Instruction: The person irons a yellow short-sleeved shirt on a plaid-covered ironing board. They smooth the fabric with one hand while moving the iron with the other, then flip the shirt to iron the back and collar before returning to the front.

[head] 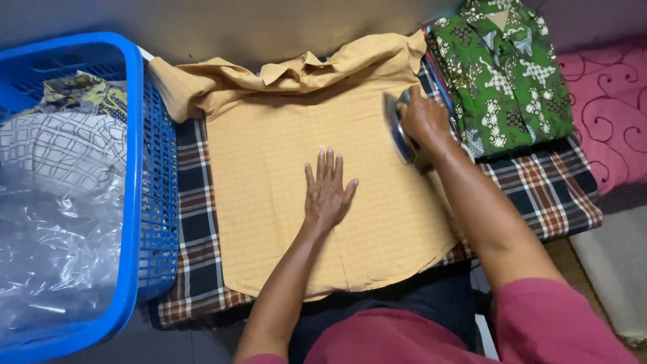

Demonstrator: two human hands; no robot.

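Head cam: plaid cloth [195, 222] under yellow shirt [269, 202]; left hand [327, 192] flat, fingers apart; right hand [423, 120] grip clamped on iron [397, 131].

Only 1 view: head-worn, looking steeply down and forward from close above the yellow shirt [323, 195] spread on a plaid cloth [195, 249]. Framed edge to edge, from blue basket [135, 202] at left to pink fabric [610, 108] at right.
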